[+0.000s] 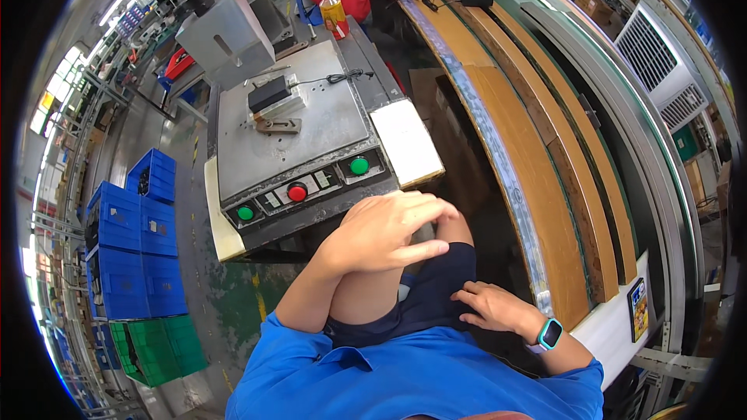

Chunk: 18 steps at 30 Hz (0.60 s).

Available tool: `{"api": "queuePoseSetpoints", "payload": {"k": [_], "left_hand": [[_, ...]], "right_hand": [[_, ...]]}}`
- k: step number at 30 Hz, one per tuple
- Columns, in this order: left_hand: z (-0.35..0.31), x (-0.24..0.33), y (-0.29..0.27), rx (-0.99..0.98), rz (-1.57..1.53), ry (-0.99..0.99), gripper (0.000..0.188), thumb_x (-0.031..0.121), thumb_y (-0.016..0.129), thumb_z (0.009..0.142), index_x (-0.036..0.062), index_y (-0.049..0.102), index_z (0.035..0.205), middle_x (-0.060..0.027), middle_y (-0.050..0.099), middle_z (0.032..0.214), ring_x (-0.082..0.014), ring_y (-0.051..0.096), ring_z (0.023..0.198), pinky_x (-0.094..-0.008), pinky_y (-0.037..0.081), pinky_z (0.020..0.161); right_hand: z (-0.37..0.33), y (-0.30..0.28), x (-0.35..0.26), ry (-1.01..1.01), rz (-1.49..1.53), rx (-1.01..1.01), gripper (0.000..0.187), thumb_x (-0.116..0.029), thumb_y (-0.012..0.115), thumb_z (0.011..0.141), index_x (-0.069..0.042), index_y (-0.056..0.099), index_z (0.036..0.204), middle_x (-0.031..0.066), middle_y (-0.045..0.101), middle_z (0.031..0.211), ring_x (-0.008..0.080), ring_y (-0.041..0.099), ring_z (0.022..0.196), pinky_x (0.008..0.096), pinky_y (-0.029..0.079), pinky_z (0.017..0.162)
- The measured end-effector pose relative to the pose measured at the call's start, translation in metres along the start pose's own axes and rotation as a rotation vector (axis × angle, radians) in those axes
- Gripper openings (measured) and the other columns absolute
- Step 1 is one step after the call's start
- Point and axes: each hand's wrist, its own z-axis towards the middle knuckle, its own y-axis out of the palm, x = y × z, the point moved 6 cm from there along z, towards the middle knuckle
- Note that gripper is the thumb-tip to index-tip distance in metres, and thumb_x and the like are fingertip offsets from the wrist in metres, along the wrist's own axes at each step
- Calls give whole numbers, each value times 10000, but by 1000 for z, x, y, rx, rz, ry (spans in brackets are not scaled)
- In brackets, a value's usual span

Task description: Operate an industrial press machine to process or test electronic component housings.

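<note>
Two hands are idle, nothing is held. Near first: the right hand (489, 305) lies flat on the thigh of the dark shorts (424, 295), fingers spread and relaxed, w/ a turquoise smartwatch (549, 334) on the wrist. The left hand (387, 229) rests on the raised knee, palm down, fingers loosely open and pointing to the right; it grips nothing.

Just beyond the left hand, up and a bit to the left, is the front panel of the press bench (311, 128). Three round buttons sit in a row along this panel: a green button (246, 213) at the left end, a red button (297, 192) in the middle, a second green button (359, 166) at the right end. The row runs left-low to right-high in the picture. The left hand is clearly the nearer one to the panel; it lies just below the right-end green button, apart from it, not touching. The right hand is well apart, lower and more to the right.

Farther on the bench plate, a black block (269, 94) sits on a metal fixture (278, 122), w/ a thin black cable (334, 77) going right. Beyond that stands an orange drink bottle (334, 14). At far left, blue crates (128, 245) and green crates (156, 350) are stacked on the floor. To the right, a long conveyor (545, 148) curves away.
</note>
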Motion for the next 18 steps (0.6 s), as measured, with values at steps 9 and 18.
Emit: {"api": "queuePoseSetpoints", "payload": {"k": [9,18], "left_hand": [[-1,-1,-5,18,-32,10,336,257,675,876,15,630,1106,-141,671,1032,-324,636,972,-393,497,865],[-2,5,-9,34,-101,19,333,252,678,874,1,632,1089,-140,672,1020,-322,638,971,-391,503,858]], "right_hand": [[2,1,2,9,-6,-14,413,-227,698,873,-24,581,1214,165,590,1088,352,613,1028,436,512,893],[3,0,1,11,-9,-19,416,-229,698,874,-24,577,1215,165,588,1095,349,612,1035,436,515,890]]}}
